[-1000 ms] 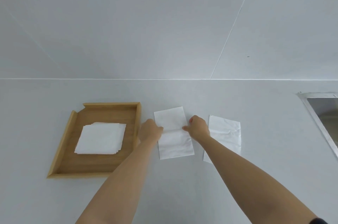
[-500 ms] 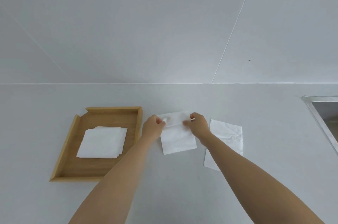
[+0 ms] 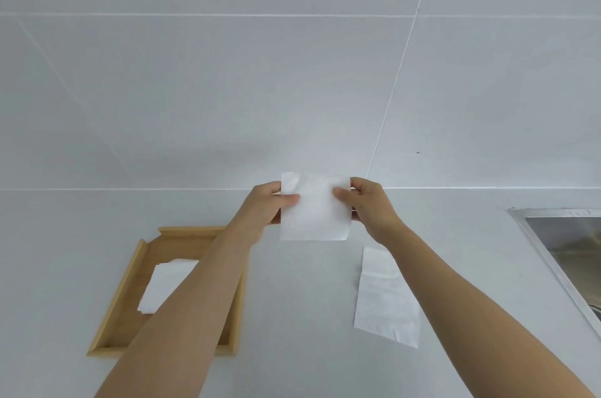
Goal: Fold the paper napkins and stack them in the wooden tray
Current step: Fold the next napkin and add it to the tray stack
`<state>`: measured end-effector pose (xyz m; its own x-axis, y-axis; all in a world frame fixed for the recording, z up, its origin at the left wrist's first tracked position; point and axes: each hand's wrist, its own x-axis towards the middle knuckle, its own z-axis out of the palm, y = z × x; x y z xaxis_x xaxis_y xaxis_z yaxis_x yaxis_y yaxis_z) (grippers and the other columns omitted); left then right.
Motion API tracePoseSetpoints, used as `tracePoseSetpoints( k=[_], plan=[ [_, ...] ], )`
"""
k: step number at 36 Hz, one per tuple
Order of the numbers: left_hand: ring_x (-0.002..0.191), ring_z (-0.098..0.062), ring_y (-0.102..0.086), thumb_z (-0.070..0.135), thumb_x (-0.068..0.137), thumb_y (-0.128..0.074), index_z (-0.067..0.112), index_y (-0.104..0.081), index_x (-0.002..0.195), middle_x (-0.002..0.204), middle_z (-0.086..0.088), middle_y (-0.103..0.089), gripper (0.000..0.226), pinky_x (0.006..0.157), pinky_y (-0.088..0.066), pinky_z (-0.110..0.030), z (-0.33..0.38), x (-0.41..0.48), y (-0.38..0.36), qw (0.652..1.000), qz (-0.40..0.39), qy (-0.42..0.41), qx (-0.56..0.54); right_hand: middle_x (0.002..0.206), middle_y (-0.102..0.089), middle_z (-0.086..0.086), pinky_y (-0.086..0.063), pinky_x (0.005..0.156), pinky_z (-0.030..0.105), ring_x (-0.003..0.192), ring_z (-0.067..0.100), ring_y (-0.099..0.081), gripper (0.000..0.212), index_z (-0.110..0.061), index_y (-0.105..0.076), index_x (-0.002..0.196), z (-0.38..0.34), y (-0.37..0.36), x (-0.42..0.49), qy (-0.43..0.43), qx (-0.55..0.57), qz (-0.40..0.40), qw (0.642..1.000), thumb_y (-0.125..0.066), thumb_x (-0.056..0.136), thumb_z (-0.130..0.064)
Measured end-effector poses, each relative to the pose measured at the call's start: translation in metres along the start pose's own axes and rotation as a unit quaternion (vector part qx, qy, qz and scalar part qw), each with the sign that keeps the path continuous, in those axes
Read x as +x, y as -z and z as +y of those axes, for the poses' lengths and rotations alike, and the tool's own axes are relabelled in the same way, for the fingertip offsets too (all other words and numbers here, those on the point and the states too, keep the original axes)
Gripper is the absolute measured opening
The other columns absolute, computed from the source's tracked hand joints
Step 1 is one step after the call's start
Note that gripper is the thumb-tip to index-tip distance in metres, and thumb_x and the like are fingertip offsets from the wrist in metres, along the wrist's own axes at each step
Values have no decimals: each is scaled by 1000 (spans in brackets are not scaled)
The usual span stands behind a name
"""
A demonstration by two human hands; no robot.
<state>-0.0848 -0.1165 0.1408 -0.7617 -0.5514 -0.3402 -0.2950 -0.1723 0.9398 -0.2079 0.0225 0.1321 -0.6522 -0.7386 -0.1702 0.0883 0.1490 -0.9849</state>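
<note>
Progress looked partial: a stack of folded napkins (image 3: 167,283) already lay in the wooden tray (image 3: 117,300), below and to the left of the grip; one napkin (image 3: 313,207) was held up off the counter (image 3: 292,316), pinched at its left edge by the left hand (image 3: 265,209) and at its right edge by the right hand (image 3: 370,205), both hands closed on the paper with thumbs pressed to its near face; it appeared already folded to a near-square, so the step in hand was judged to be either a last fold or the carry across to the tray; a further napkin (image 3: 385,298) lay flat on the counter below and to the right of the grip, creased and not yet taken up, so at least that one remained to be folded and stacked. How many sheets made up the stack could not be told; the left forearm crossed over the tray and hid its right part and much of the stack; the right forearm covered the near edge of the flat napkin; the fingers behind the held napkin were out of sight, and how many layers it had could not be made out; a metal-rimmed sink (image 3: 559,235), well to the right of the grip, was cut off by the frame edge.
</note>
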Motion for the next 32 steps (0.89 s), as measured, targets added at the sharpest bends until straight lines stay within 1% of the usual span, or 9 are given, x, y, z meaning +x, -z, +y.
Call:
tracePoseSetpoints(
  k=[4, 8, 12, 14, 18, 22, 25, 29, 32],
  plan=[
    [58, -1, -67, 4, 85, -57, 20, -66, 91, 72, 8, -72, 19, 54, -52, -12, 25, -10, 2, 996, -33, -87, 8, 62, -72, -10, -56, 57, 22, 60, 8, -67, 16, -19, -68, 84, -23, 11, -6, 46, 12, -35, 998, -56, 87, -9],
    [67, -3, -69, 2, 85, -56, 22, -69, 87, 72, 15, -74, 24, 64, -57, -16, 42, -17, 6, 988, -70, -137, 9, 68, -73, -12, -54, 56, 21, 65, 7, -68, 25, -19, -69, 87, -45, 20, -14, 82, 29, -75, 993, -51, 89, -3],
    [69, -1, -70, -3, 83, -56, 21, -70, 83, 71, 16, -75, 28, 67, -57, -18, 54, -23, 7, 982, -94, -165, 15, 69, -74, -11, -55, 57, 20, 65, 6, -68, 40, -23, -76, 72, -59, 25, -17, 102, 39, -104, 989, -50, 87, 3],
    [68, -2, -70, -7, 83, -55, 23, -73, 76, 69, 15, -75, 36, 68, -57, -19, 57, -25, 8, 979, -99, -176, 24, 66, -74, -9, -55, 56, 20, 64, 7, -68, 46, -21, -77, 65, -61, 27, -18, 106, 34, -113, 987, -49, 85, 9],
    [58, 1, -66, -16, 81, -47, 23, -75, 55, 58, 12, -72, 55, 57, -52, -10, 60, -28, 12, 976, -98, -184, 57, 62, -74, -7, -55, 57, 19, 62, 8, -69, 55, -16, -74, 55, -63, 29, -20, 110, 15, -122, 986, -41, 82, 19],
    [63, 0, -68, -13, 83, -46, 21, -73, 62, 62, 12, -73, 48, 59, -52, -8, 60, -31, 16, 976, -108, -174, 75, 62, -74, -8, -51, 52, 12, 61, 3, -68, 58, -13, -72, 58, -65, 29, -23, 102, -1, -121, 987, -32, 81, 22],
    [64, -3, -69, -12, 79, -45, 18, -74, 64, 63, 9, -74, 45, 61, -53, -11, 59, -32, 20, 977, -112, -165, 69, 67, -75, -7, -57, 60, 18, 69, 7, -70, 61, -18, -75, 58, -64, 27, -22, 97, -12, -130, 987, -34, 82, 20],
    [61, -8, -68, 4, 65, -43, 17, -76, 61, 64, 3, -74, 36, 59, -54, -15, 58, -34, 26, 980, -113, -158, 43, 69, -75, -5, -60, 66, 23, 70, 11, -70, 54, -17, -73, 63, -64, 24, -20, 83, -11, -119, 989, -35, 83, 16],
    [62, -7, -68, 9, 68, -50, 19, -76, 62, 65, 5, -74, 29, 60, -54, -15, 55, -34, 31, 982, -91, -162, 35, 69, -74, -3, -60, 65, 24, 69, 16, -67, 50, -15, -73, 64, -66, 19, -21, 76, 4, -114, 991, -35, 83, 13]
  ],
)
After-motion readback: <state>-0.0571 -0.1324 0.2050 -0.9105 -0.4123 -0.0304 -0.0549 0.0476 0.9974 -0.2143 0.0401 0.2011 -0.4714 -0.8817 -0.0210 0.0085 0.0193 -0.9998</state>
